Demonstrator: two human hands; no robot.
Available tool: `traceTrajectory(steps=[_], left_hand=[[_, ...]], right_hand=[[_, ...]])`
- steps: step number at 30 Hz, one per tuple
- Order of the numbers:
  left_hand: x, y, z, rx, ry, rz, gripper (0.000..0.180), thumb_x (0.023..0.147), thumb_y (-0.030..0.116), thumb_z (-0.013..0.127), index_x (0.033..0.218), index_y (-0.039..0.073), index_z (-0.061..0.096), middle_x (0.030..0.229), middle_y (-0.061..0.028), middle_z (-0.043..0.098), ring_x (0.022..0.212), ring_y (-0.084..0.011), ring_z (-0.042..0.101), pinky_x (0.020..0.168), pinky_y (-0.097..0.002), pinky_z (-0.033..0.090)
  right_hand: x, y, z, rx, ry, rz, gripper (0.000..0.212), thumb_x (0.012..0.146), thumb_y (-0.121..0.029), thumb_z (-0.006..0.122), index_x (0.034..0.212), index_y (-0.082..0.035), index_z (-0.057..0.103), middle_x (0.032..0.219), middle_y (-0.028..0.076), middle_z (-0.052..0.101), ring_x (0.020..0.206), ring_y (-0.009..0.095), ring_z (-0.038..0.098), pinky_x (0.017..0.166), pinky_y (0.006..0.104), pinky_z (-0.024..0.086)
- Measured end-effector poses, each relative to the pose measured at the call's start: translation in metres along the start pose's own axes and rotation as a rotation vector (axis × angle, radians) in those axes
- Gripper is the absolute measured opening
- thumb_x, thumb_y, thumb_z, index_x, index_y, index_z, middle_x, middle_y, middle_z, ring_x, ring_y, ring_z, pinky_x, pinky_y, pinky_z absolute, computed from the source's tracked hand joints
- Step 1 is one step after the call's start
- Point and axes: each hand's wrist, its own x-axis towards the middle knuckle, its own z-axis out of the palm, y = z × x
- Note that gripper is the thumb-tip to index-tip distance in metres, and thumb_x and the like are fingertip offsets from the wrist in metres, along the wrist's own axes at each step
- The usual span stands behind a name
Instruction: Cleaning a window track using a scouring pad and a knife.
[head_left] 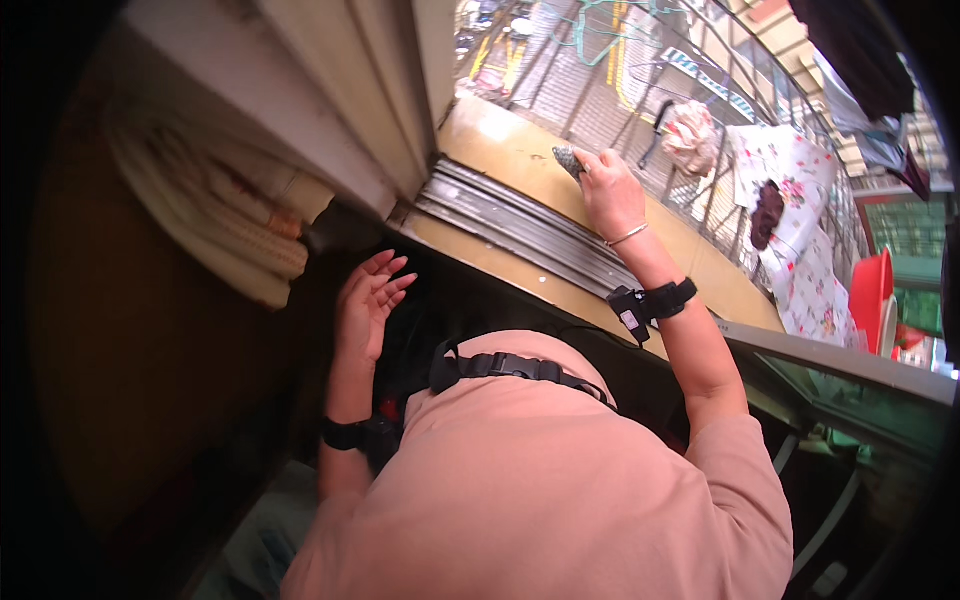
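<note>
I have the right hand reaching out over the pale yellow window sill, its fingers closed on a small grey-green pad with a rough, mottled look. The pad is close to the sill's outer edge, toward its left corner; from my view I cannot tell how firmly it presses on the stone. A dark mark shows on the sill just left of the pad.

Along the sill's inner edge I see a metal window track with dark streaks in its grooves, and on my near side of it a narrow yellow ledge.

The left hand hangs open, fingers loosely curled, near the left corner of that ledge and apart from it. A cream curtain is farther to its left.

Beyond the sill's outer edge I make out a barred window cage, with teal hangers at the far side, a crumpled pink-and-white bundle, a flower-printed cloth bearing a dark brown item, and a red basin near the right.
</note>
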Motion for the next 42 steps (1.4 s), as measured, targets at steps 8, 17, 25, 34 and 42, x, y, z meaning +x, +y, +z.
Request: traceTrajectory(steps=[8, 17, 25, 34, 42], left_hand=[[0.054, 0.010, 0.050, 0.101, -0.098, -0.038, 0.040, 0.086, 0.014, 0.050, 0.125, 0.006, 0.049, 0.119, -0.0089, 0.057, 0.104, -0.0230, 0.059, 0.085, -0.0293, 0.044], [0.047, 0.013, 0.107, 0.183, -0.079, -0.046, 0.038, 0.087, 0.012, 0.046, 0.125, 0.004, 0.047, 0.118, -0.0094, 0.056, 0.098, -0.0204, 0.060, 0.082, -0.0279, 0.047], [0.000, 0.001, 0.128, 0.220, 0.034, 0.015, 0.038, 0.086, 0.008, 0.047, 0.123, -0.001, 0.048, 0.116, -0.0135, 0.058, 0.096, -0.0206, 0.063, 0.079, -0.0253, 0.046], [-0.006, -0.010, 0.108, 0.289, 0.057, -0.013, 0.039, 0.088, 0.011, 0.044, 0.126, 0.001, 0.046, 0.121, -0.0117, 0.056, 0.102, -0.0205, 0.060, 0.084, -0.0273, 0.044], [0.043, -0.010, 0.140, 0.348, -0.138, -0.055, 0.038, 0.087, 0.009, 0.043, 0.124, 0.000, 0.047, 0.117, -0.0122, 0.058, 0.097, -0.0186, 0.062, 0.080, -0.0248, 0.047]], right_hand=[[-0.037, 0.117, -0.011, -0.302, 0.103, 0.244, 0.022, 0.073, -0.013, 0.063, 0.095, -0.011, 0.058, 0.087, 0.006, 0.055, 0.084, 0.023, 0.058, 0.069, 0.0354, 0.050], [-0.015, 0.164, -0.048, 0.204, -0.057, 0.675, 0.041, 0.080, -0.043, 0.065, 0.081, -0.002, 0.069, 0.079, 0.018, 0.066, 0.076, 0.032, 0.065, 0.072, 0.0381, 0.051], [0.059, 0.192, 0.007, 0.130, -0.181, 0.783, 0.047, 0.071, -0.040, 0.073, 0.093, 0.002, 0.068, 0.097, 0.024, 0.065, 0.093, 0.035, 0.064, 0.080, 0.0415, 0.052], [0.066, 0.215, 0.004, 0.604, -0.035, 0.999, 0.016, 0.082, -0.004, 0.054, 0.090, 0.007, 0.062, 0.082, 0.013, 0.064, 0.068, 0.024, 0.065, 0.046, 0.0330, 0.053], [-0.101, 0.149, -0.115, 0.736, 0.070, 0.577, 0.018, 0.089, -0.014, 0.056, 0.100, -0.001, 0.059, 0.067, 0.001, 0.054, 0.061, 0.009, 0.048, 0.057, 0.0245, 0.040]])
